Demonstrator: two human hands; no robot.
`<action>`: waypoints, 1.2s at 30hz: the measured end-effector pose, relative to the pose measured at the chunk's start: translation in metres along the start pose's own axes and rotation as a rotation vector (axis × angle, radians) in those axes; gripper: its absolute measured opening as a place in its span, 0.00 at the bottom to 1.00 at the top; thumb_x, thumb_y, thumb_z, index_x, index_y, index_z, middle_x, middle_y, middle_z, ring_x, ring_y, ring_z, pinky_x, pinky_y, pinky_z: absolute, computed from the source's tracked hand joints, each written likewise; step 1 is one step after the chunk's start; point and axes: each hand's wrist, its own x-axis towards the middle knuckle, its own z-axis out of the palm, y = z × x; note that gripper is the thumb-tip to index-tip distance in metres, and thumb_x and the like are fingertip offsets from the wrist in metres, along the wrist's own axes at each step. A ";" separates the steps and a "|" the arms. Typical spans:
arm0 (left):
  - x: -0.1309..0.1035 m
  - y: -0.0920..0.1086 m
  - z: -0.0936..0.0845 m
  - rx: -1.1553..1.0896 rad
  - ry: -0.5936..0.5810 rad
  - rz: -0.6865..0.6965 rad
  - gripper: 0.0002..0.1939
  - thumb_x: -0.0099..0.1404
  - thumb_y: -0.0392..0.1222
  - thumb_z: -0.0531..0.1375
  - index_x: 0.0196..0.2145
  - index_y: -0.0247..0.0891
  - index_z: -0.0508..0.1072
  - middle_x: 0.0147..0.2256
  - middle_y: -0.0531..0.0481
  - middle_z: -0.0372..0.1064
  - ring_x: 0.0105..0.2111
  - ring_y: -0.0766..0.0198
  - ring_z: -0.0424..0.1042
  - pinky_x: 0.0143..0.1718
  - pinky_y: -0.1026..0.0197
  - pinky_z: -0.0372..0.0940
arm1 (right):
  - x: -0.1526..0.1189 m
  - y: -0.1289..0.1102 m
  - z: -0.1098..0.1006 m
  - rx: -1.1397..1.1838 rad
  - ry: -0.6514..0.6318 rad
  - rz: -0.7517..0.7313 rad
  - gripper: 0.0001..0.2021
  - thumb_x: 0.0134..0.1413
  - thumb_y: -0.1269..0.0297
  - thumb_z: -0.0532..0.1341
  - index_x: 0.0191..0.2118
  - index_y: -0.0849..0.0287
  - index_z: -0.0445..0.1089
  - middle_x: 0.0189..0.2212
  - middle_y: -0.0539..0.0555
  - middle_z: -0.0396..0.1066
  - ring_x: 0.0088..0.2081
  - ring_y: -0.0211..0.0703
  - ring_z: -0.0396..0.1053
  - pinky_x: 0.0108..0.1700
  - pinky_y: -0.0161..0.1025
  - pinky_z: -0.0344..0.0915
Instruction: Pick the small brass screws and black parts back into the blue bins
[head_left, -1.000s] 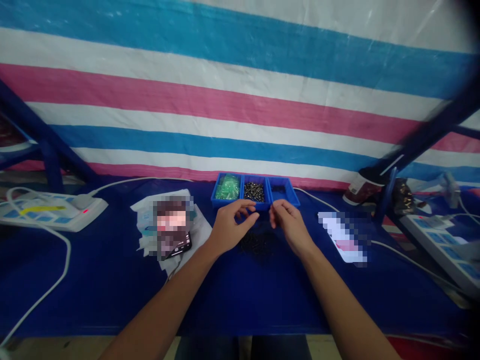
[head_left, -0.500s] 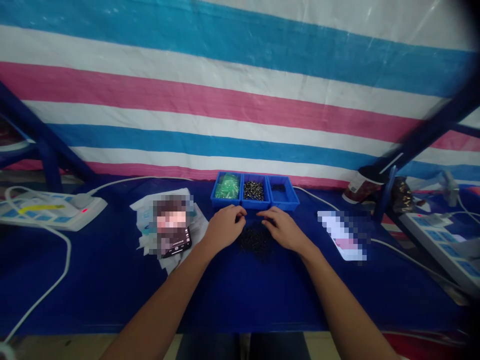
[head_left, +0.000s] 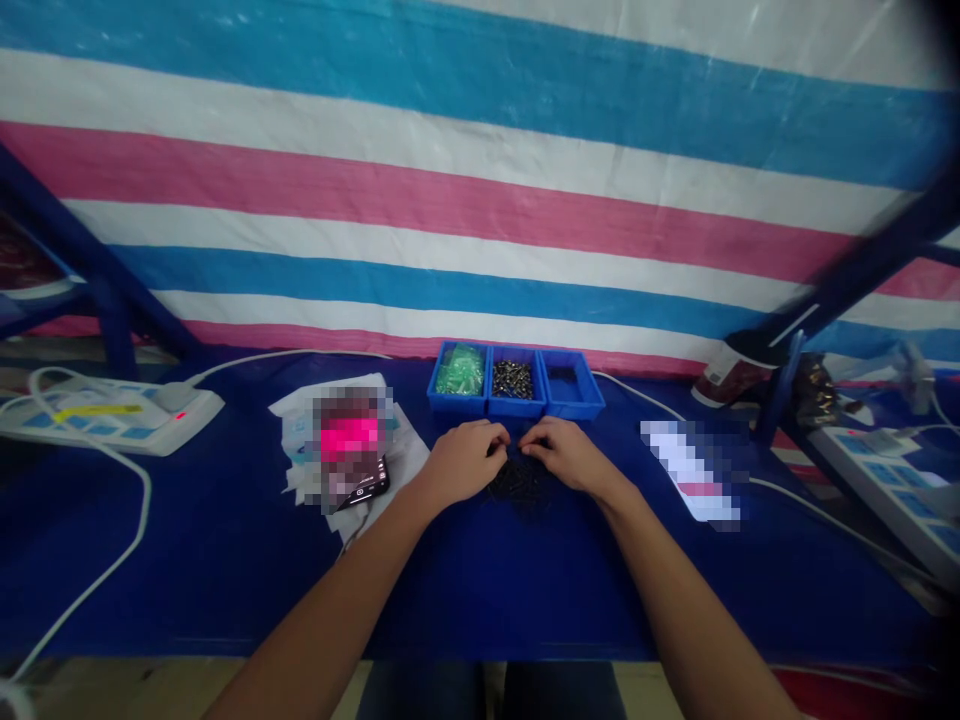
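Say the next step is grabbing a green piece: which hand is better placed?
Probably the left hand: it is nearer the bin of green pieces, while the right hand is nearer the rightmost bin. Both are beside the dark pile.

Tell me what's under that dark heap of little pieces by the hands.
The dark heap lies on the blue tabletop, which shows along its near side. Directly beneath, the surface is covered, so whether anything else lies there cannot be seen.
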 end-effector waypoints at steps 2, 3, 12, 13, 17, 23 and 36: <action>0.000 0.001 0.000 0.000 -0.002 -0.006 0.11 0.64 0.39 0.54 0.40 0.45 0.75 0.38 0.51 0.74 0.38 0.58 0.72 0.37 0.59 0.63 | 0.002 0.002 -0.001 0.011 -0.009 -0.013 0.07 0.57 0.70 0.61 0.36 0.56 0.78 0.33 0.53 0.72 0.36 0.42 0.69 0.41 0.37 0.62; 0.000 0.001 0.000 -0.002 -0.003 -0.010 0.11 0.64 0.39 0.54 0.40 0.45 0.75 0.38 0.51 0.74 0.38 0.58 0.72 0.37 0.59 0.63 | 0.002 0.003 -0.001 0.013 -0.013 -0.015 0.07 0.56 0.71 0.61 0.35 0.57 0.77 0.33 0.53 0.72 0.36 0.42 0.69 0.41 0.37 0.62; 0.001 0.001 0.000 -0.052 0.071 -0.010 0.10 0.64 0.38 0.55 0.41 0.43 0.74 0.38 0.50 0.74 0.37 0.59 0.72 0.37 0.58 0.64 | -0.002 0.003 -0.002 0.065 0.093 -0.003 0.08 0.61 0.72 0.54 0.38 0.59 0.70 0.36 0.55 0.72 0.38 0.43 0.68 0.43 0.40 0.62; 0.001 0.002 0.000 -0.063 0.087 -0.003 0.10 0.65 0.38 0.55 0.41 0.43 0.74 0.38 0.50 0.74 0.37 0.59 0.72 0.37 0.58 0.64 | -0.002 0.002 -0.002 0.095 0.118 -0.001 0.08 0.62 0.71 0.53 0.40 0.59 0.70 0.37 0.55 0.72 0.39 0.44 0.69 0.44 0.40 0.63; 0.001 0.004 -0.001 -0.105 0.126 0.033 0.10 0.66 0.39 0.55 0.42 0.42 0.74 0.37 0.50 0.73 0.37 0.60 0.71 0.38 0.58 0.64 | -0.004 0.001 -0.002 0.149 0.177 -0.015 0.12 0.64 0.70 0.52 0.48 0.58 0.70 0.45 0.58 0.72 0.47 0.46 0.69 0.52 0.44 0.62; 0.001 0.005 -0.004 -0.121 0.138 0.086 0.10 0.66 0.38 0.55 0.42 0.41 0.74 0.38 0.50 0.73 0.37 0.61 0.71 0.38 0.58 0.63 | -0.007 -0.005 -0.005 0.161 0.173 -0.033 0.13 0.65 0.69 0.51 0.41 0.57 0.73 0.39 0.56 0.71 0.43 0.45 0.69 0.49 0.44 0.62; -0.001 0.011 -0.007 -0.168 0.137 0.195 0.10 0.68 0.45 0.56 0.34 0.39 0.72 0.32 0.51 0.69 0.32 0.64 0.68 0.35 0.60 0.61 | -0.009 -0.032 -0.002 0.757 0.156 0.131 0.12 0.57 0.54 0.61 0.34 0.58 0.65 0.25 0.47 0.68 0.21 0.35 0.65 0.27 0.35 0.60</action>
